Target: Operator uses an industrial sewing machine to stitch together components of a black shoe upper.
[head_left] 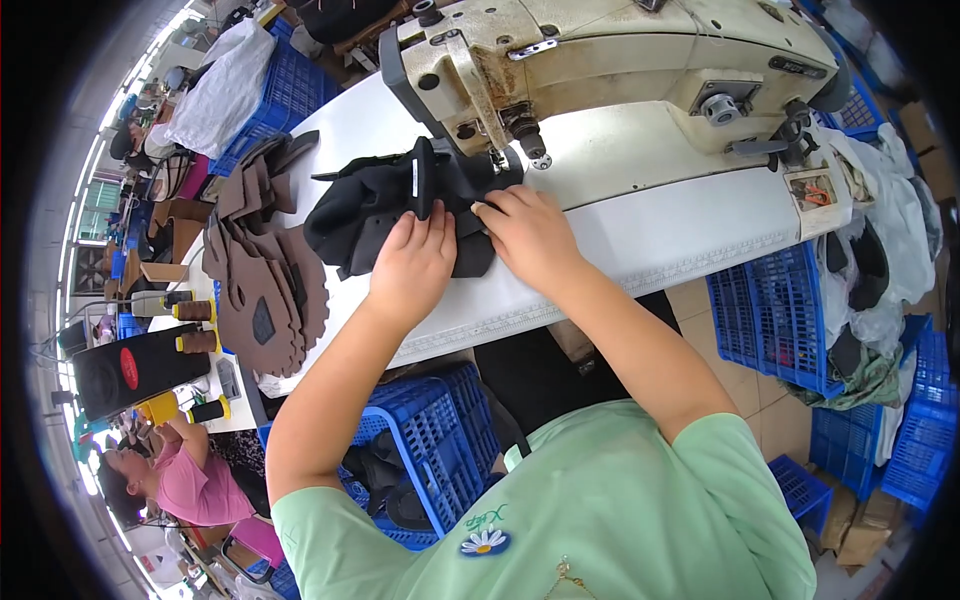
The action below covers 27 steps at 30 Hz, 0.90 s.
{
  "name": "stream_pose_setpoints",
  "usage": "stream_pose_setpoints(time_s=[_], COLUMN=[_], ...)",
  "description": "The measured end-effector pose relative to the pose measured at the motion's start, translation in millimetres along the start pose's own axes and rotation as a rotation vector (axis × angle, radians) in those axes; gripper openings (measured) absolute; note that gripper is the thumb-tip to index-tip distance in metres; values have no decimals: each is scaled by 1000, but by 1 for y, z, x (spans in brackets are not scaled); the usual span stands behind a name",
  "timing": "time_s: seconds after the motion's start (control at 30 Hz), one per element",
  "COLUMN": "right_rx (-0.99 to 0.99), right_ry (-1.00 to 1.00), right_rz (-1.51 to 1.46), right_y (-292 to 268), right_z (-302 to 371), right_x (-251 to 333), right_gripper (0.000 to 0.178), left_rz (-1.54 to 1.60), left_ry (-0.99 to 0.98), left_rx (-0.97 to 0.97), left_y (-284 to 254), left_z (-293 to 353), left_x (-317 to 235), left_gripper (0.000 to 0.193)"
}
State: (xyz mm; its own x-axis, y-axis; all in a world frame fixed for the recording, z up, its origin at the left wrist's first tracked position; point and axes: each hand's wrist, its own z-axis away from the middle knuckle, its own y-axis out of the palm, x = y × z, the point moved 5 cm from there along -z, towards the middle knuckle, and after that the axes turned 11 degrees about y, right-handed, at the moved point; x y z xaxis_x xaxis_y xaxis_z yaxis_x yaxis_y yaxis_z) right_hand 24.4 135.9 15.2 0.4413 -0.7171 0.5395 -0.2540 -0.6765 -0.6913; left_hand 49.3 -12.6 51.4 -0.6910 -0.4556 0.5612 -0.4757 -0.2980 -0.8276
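Note:
A black fabric piece [370,225], folded and shaped like a shoe upper, lies on the white sewing table [640,225]. A strip of it with a small white label stands up in the middle. My left hand [415,262] grips its near edge, fingers together and the thumb hidden. Close by on the right, my right hand [528,235] holds the same piece between thumb and fingers, just in front of the needle area. The cream sewing machine [610,75] reaches over the work; its presser foot [500,160] sits at the black material.
Brown cut pieces [262,310] are stacked on the left of the table. Thread cones [195,325] stand beyond them. A blue basket [440,450] of dark pieces is below the table edge, another blue crate [765,310] at right. A person in pink [200,475] sits at left.

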Motion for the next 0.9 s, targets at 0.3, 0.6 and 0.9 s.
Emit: stream_pose_setpoints(time_s=[0.3,0.6,0.9], right_rx=[158,48,95], right_ry=[162,42,76], right_rz=[-114,8,-16], right_y=[4,1,4], right_z=[2,4,4], right_x=[-11,-4,-7], right_gripper=[30,29,30], left_rz=[146,180,179], left_ry=[33,25,33], left_rx=[-134,-226,-198], left_y=[8,8,9], left_z=[8,9,6], left_x=[7,5,4], left_gripper=[49,47,47])
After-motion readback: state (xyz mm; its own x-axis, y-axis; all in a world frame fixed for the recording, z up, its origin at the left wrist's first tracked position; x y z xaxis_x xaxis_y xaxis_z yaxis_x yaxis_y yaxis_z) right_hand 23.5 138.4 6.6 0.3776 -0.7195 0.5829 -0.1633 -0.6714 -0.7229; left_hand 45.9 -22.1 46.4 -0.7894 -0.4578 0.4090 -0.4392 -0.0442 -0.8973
